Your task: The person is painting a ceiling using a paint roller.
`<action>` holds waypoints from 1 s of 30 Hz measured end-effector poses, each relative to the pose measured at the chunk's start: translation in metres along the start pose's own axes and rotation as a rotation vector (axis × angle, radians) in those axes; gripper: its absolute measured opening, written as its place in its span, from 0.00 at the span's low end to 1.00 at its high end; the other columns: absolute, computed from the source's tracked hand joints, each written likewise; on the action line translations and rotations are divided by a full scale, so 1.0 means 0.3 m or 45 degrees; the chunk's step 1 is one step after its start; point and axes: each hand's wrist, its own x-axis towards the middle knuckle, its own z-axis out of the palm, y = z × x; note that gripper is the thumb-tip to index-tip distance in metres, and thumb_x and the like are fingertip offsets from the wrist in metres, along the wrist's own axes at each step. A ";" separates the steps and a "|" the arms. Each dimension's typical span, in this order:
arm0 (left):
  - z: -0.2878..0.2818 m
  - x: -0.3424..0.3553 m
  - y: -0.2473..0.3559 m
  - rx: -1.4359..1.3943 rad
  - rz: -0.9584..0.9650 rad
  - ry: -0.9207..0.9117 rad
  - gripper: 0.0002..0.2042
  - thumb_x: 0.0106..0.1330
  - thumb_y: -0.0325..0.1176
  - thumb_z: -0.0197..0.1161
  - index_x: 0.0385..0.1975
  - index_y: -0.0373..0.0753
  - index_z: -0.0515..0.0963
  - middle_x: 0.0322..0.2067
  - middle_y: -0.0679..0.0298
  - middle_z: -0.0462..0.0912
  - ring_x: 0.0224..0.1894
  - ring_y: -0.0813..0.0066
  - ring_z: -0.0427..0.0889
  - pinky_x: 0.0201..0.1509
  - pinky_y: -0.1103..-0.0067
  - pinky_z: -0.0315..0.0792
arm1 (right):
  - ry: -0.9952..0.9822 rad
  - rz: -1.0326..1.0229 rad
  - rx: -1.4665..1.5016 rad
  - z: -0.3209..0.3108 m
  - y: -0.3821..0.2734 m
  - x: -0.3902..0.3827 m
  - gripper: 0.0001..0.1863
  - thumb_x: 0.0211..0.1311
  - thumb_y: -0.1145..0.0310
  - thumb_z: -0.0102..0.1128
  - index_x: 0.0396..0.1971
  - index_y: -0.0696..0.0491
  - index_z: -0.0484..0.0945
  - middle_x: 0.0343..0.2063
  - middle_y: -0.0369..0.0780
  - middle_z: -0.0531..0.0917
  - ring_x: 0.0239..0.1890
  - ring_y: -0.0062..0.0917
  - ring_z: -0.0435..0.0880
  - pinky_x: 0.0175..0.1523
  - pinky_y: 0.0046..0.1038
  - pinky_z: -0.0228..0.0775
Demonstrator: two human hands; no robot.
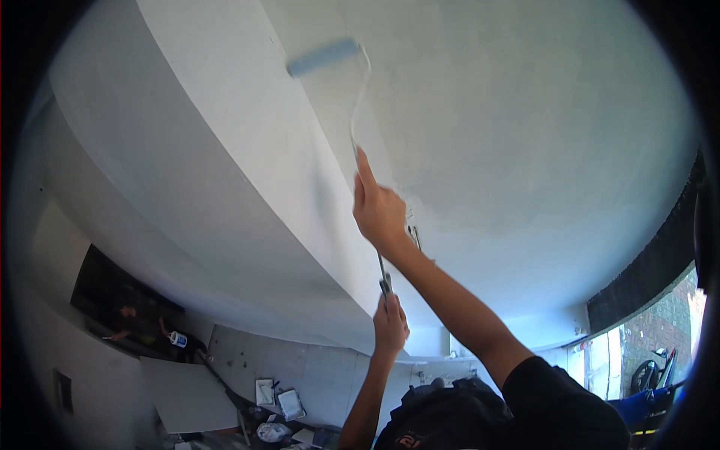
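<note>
We hold a paint roller (327, 57) on a long pole (358, 127), its pale blue sleeve pressed flat to the white ceiling (510, 112) just beside the beam (225, 172). Our right hand (379, 214) is clenched around the pole midway below the roller; our left hand (391, 324) clasps the pole's bottom end. We judge the tool light but top-heavy, the sleeve soft, the pole stiff and perhaps slick with paint, so two well-spaced grips suit it. Far beneath the roller lie paint trays (279, 399) on the floor
</note>
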 end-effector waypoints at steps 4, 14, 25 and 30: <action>0.067 0.110 0.367 0.057 0.269 -0.088 0.22 0.65 0.59 0.40 0.26 0.45 0.59 0.08 0.74 0.52 0.05 0.87 0.51 0.08 0.86 0.48 | 0.250 -0.099 0.055 -0.086 -0.175 0.362 0.22 0.63 0.65 0.45 0.58 0.44 0.60 0.10 0.42 0.74 0.11 0.39 0.73 0.18 0.39 0.64; -0.045 -0.141 -0.356 0.094 -0.130 -0.013 0.20 0.66 0.57 0.40 0.24 0.45 0.59 0.09 0.73 0.55 0.05 0.85 0.53 0.06 0.84 0.52 | -0.316 0.242 -0.111 0.025 0.184 -0.360 0.29 0.62 0.68 0.46 0.63 0.47 0.51 0.08 0.39 0.73 0.08 0.32 0.72 0.14 0.31 0.62; -0.007 0.109 0.226 0.007 0.160 -0.066 0.17 0.70 0.49 0.39 0.23 0.45 0.59 0.09 0.75 0.54 0.06 0.89 0.51 0.07 0.87 0.48 | 0.166 -0.020 0.138 -0.016 -0.116 0.229 0.25 0.61 0.66 0.48 0.60 0.42 0.58 0.09 0.39 0.74 0.10 0.36 0.73 0.15 0.36 0.62; -0.106 -0.047 -0.280 0.044 -0.090 0.016 0.22 0.65 0.59 0.41 0.24 0.45 0.59 0.08 0.73 0.55 0.05 0.85 0.52 0.06 0.85 0.51 | -0.084 0.111 -0.025 0.086 0.114 -0.268 0.25 0.62 0.66 0.47 0.60 0.46 0.58 0.08 0.39 0.73 0.09 0.34 0.73 0.14 0.34 0.62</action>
